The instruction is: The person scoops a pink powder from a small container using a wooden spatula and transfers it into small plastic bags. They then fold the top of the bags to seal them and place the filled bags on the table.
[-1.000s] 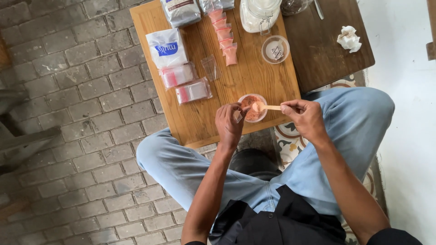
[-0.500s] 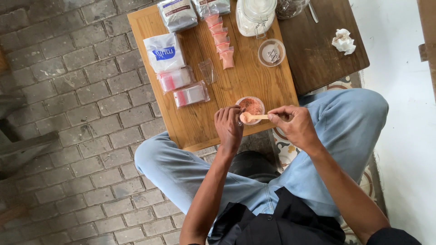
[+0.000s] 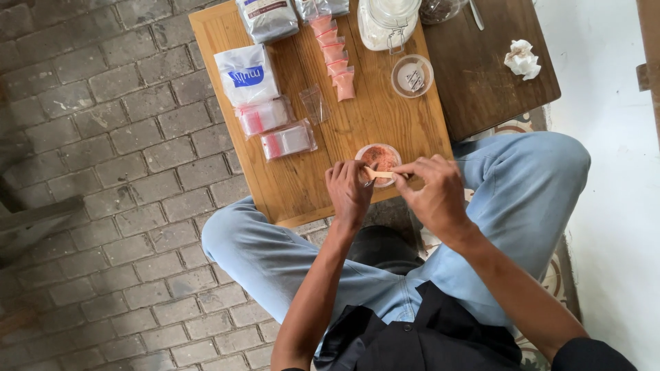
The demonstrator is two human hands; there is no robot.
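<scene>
Head view: right hand pinches a wooden spoon over the powder cup at the table edge — left hand fingers closed, apparently on a small bag. Best keep spoon level, tip low — pour slowly.

Single head-worn view: looks steeply down from above, fairly near, onto the small light wooden table and lap.

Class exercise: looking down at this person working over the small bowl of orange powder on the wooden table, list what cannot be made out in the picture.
- Head view: whatever the left hand pinches, hidden by its fingers.
- Head view: the spoon handle, covered by the right hand.
- Head view: the glass jar and grey pouch, cut by the top edge.
- Head view: contents of the lidded cup, too small.
</scene>
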